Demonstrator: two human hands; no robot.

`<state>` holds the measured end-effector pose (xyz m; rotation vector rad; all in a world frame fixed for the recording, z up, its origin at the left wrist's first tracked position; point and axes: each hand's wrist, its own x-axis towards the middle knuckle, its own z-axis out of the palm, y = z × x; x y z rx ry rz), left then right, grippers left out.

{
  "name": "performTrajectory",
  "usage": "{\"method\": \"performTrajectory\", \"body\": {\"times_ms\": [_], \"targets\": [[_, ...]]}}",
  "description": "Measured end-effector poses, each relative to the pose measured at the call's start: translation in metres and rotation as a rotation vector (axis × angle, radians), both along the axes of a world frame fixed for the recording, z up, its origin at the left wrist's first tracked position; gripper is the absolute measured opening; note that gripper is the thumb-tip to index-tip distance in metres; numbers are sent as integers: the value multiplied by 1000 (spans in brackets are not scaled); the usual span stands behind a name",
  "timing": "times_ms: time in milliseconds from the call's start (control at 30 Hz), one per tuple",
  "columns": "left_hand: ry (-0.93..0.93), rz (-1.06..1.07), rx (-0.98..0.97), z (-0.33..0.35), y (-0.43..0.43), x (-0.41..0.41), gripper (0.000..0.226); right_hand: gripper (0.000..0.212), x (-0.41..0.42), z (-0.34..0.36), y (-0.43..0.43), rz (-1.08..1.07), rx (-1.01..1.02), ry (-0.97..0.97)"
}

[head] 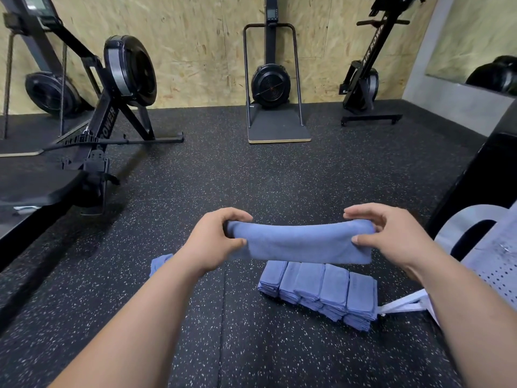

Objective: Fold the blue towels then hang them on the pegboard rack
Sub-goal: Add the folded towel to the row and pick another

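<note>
Left hand point(216, 239) and right hand point(389, 236) each pinch 1 end of the blue towel point(302, 243); keep edges aligned, tension even, before adding it to the folded stack point(321, 292).

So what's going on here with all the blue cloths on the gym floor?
A person is folding blue towels. The left hand and right hand each pinch one end of a folded blue towel, holding it stretched out in the air above the speckled rubber floor. Below it, a row of folded towels sits on the floor, and another blue towel lies to the left, partly hidden by the forearm. No pegboard rack is in view.
</note>
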<state>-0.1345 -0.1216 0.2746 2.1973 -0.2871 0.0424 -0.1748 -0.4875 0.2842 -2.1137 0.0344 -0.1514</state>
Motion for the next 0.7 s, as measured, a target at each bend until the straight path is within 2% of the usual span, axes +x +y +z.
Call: {"method": "performTrajectory", "body": {"times_ms": [100,233,433,467,533,600,700], "targets": [[-30,40,135,-1,-2,1,42,54,1,-3,-2,-36,-151,-1],[-100,78,180,-2,-5,0,32,44,-2,-1,-4,-72,-300,0],[-73,55,254,-4,3,4,11,25,-2,-2,-7,-75,-372,17],[-47,69,213,-5,5,6,7,21,-2,-2,-9,-72,-323,17],[117,92,-43,-3,8,7,10,14,-1,-2,-10,-73,-125,-6],[325,97,-327,-1,8,6,23,10,0,0,-7,-97,52,-14],[434,162,-529,-2,5,7,47,12,5,-2,-2,-163,184,2]]}}
